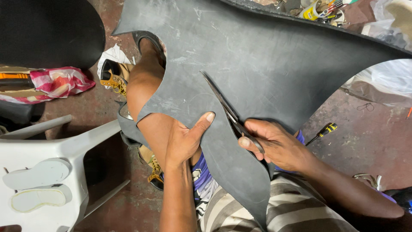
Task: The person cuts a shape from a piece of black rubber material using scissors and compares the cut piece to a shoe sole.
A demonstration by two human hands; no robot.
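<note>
Head view, sheet: a large dark rubber sheet [266, 64] lies over the person's lap and knee.
Left hand [184, 139]: fingers clamped on the sheet's cut edge, thumb on top.
Right hand [274, 144]: closed around scissors [227, 111], blades lying on the sheet.
Nearby: white plastic chair [51, 172], screwdriver [322, 132] on the floor.

Clutter around the work spot

A white plastic chair [64, 150] holds two pale shoe soles [36, 174]; a striped-handled screwdriver [322, 132] lies on the floor, pink cloth [60, 81] at left.
</note>
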